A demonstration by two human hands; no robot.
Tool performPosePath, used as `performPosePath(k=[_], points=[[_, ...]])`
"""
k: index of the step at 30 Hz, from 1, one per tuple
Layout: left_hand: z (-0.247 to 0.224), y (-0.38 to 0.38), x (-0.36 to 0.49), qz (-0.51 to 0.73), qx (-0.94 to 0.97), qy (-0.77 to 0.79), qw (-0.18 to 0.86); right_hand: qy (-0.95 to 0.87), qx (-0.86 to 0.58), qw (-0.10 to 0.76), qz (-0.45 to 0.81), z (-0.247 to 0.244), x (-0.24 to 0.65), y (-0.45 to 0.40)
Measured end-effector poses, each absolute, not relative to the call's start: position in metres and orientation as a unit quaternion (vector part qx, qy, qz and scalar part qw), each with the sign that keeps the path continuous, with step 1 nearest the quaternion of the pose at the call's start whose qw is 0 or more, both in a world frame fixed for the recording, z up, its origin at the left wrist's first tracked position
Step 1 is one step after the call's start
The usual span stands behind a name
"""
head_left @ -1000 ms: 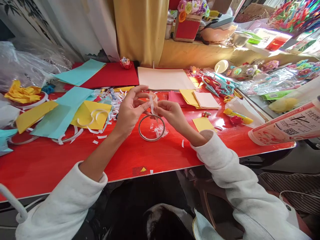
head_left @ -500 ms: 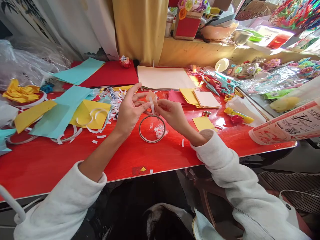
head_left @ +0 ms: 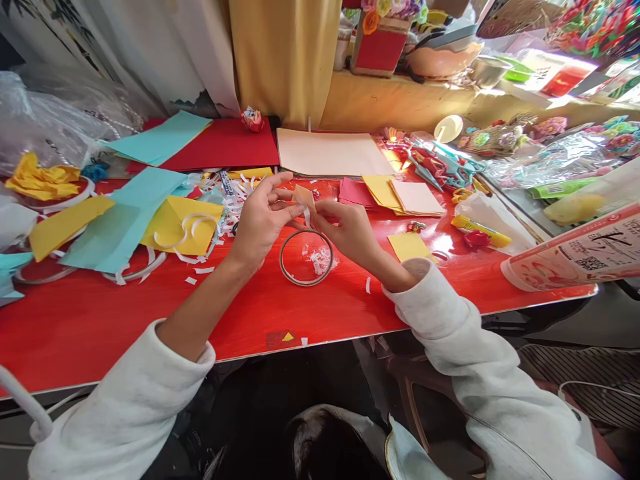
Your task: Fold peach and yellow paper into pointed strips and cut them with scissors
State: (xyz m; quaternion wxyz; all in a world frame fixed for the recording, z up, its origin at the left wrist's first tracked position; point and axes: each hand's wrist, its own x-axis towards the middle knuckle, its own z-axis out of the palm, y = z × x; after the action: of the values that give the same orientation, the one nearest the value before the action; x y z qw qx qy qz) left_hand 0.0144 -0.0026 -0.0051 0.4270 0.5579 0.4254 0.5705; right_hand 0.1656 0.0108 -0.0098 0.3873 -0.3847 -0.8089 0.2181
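Both hands meet above the middle of the red table. My right hand (head_left: pixel 345 227) pinches a small peach piece of paper (head_left: pixel 303 196) between thumb and fingers. My left hand (head_left: pixel 263 217) is closed at its other side, thumb and fingertips on the paper where a narrow white strip (head_left: pixel 307 216) hangs down. Whether the strip is stuck to the paper I cannot tell. Just below the hands a thin round ring (head_left: pixel 284 267), like a nearly used-up tape roll, stands out against the tabletop, with white scraps (head_left: pixel 319 259) seen through it.
Blue paper (head_left: pixel 120 223), yellow sheets and white strips cover the left. Behind the hands lie large peach sheets (head_left: pixel 335 152). Small paper squares (head_left: pixel 417 197), a yellow glue tube (head_left: pixel 483 232) and a tilted paper cup (head_left: pixel 575 250) are at the right. The table's front edge (head_left: pixel 340 338) runs below.
The view has shifted slightly. Both hands stay together on the peach paper with hardly any movement, and the white strip hangs at a slightly different angle.
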Motion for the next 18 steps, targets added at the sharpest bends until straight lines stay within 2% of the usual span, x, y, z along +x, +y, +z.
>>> performPosePath(k=[18], points=[[-0.0042, -0.0017, 0.0095, 0.565, 0.545, 0.447, 0.428, -0.814, -0.373, 0.381, 0.231, -0.0096, 0.1653, 0.0063]])
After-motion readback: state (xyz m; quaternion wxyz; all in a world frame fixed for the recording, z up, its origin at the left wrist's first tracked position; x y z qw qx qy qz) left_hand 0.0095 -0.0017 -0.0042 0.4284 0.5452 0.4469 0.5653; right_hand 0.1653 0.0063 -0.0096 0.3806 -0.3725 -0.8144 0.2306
